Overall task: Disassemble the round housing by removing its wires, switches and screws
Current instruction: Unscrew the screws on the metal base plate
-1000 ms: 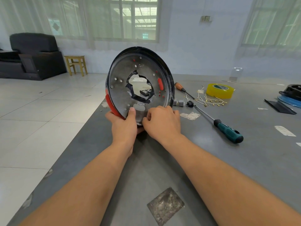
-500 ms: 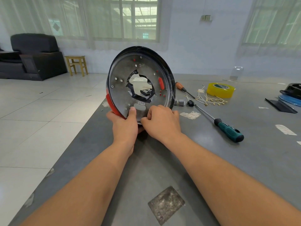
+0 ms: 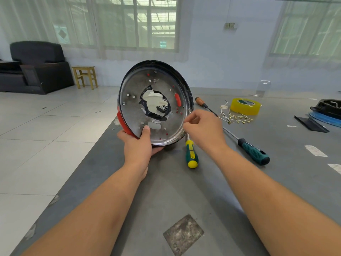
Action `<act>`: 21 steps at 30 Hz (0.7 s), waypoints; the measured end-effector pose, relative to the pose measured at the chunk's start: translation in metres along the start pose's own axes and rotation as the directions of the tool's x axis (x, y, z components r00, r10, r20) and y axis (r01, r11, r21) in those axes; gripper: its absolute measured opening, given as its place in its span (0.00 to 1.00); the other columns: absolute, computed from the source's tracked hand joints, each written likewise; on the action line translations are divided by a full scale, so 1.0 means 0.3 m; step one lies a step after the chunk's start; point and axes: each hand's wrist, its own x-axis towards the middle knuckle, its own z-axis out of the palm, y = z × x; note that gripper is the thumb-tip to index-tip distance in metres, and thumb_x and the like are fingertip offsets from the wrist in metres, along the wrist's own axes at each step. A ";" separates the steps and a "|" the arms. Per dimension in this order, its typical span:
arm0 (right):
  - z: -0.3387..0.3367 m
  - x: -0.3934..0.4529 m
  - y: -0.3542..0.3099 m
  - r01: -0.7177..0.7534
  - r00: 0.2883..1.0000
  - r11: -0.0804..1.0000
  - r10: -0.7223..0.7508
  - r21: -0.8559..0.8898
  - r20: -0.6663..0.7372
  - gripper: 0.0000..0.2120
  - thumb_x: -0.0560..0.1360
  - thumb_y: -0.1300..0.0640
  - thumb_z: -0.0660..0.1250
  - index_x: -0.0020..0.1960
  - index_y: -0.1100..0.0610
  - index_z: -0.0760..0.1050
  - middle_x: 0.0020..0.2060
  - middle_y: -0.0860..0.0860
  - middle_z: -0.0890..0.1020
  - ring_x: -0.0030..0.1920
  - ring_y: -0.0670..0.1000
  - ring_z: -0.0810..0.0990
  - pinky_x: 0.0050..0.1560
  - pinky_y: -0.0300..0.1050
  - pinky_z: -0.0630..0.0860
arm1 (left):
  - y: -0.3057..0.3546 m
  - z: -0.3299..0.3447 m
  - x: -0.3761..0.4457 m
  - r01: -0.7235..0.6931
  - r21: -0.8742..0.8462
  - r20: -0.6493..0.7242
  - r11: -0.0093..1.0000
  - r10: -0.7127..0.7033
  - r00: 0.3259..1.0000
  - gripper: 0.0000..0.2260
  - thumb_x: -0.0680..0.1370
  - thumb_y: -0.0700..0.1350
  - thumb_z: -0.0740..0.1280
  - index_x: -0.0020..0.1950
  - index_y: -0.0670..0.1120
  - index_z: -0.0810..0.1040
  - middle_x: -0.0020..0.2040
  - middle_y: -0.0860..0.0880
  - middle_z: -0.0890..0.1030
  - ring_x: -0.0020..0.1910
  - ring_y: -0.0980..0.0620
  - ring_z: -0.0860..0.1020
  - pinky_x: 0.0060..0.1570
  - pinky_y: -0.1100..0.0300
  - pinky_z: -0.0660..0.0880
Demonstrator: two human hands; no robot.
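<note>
Near the tabletop's (image 3: pixel 184 191) left edge, the round housing (image 3: pixel 155 102) stands tilted on its rim, its metal inner face (pierced by a ragged central hole) turned toward the camera. The left hand (image 3: pixel 137 147) grips its lower rim, thumb pressed on the metal face and fingers curled underneath. The right hand (image 3: pixel 203 129) hovers just beside the housing's right edge, thumb and forefinger pinched together; whether they hold anything is too small to tell. A yellow-and-green screwdriver (image 3: pixel 191 154) lies just below the housing, between the two hands. Farther right lie a long teal-handled screwdriver (image 3: pixel 252 152), an orange-handled screwdriver (image 3: pixel 202 102), a heap of loose wires (image 3: pixel 234 117) and a yellow tape roll (image 3: pixel 245 106).
</note>
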 end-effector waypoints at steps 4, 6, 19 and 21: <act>-0.096 0.057 0.074 -0.068 0.995 0.996 0.072 -0.064 0.069 0.10 0.73 0.60 0.69 0.45 0.46 0.84 0.36 0.43 0.84 0.41 0.43 0.82 0.42 0.30 0.74 | 0.001 0.003 0.004 0.008 0.016 0.001 1.000 -0.008 1.000 0.15 0.85 0.44 0.68 0.64 0.52 0.63 0.60 0.53 0.75 0.57 0.49 0.82 0.40 0.51 0.86; -0.141 0.090 0.117 -0.136 0.987 0.991 0.137 -0.014 0.079 0.10 0.72 0.63 0.69 0.42 0.49 0.84 0.34 0.47 0.86 0.38 0.46 0.84 0.46 0.42 0.81 | -0.001 0.006 0.008 0.012 0.018 -0.002 1.000 -0.012 1.000 0.15 0.85 0.44 0.68 0.64 0.51 0.63 0.60 0.53 0.75 0.57 0.49 0.82 0.41 0.50 0.86; -0.401 0.306 0.503 -0.313 0.949 0.923 0.314 -0.222 -0.031 0.01 0.74 0.61 0.74 0.45 0.58 0.82 0.40 0.55 0.86 0.46 0.57 0.85 0.54 0.56 0.82 | -0.018 0.026 0.025 0.017 -0.069 0.041 0.997 -0.014 0.999 0.14 0.85 0.40 0.68 0.59 0.54 0.66 0.67 0.50 0.75 0.61 0.48 0.82 0.40 0.50 0.86; -0.396 0.317 0.565 -0.325 0.941 0.907 0.337 -0.270 0.000 0.02 0.74 0.60 0.75 0.46 0.56 0.84 0.42 0.53 0.86 0.42 0.51 0.82 0.47 0.48 0.80 | -0.023 0.025 0.032 0.010 -0.068 0.041 0.998 -0.007 0.999 0.13 0.85 0.40 0.68 0.57 0.55 0.66 0.67 0.50 0.75 0.61 0.48 0.82 0.40 0.50 0.86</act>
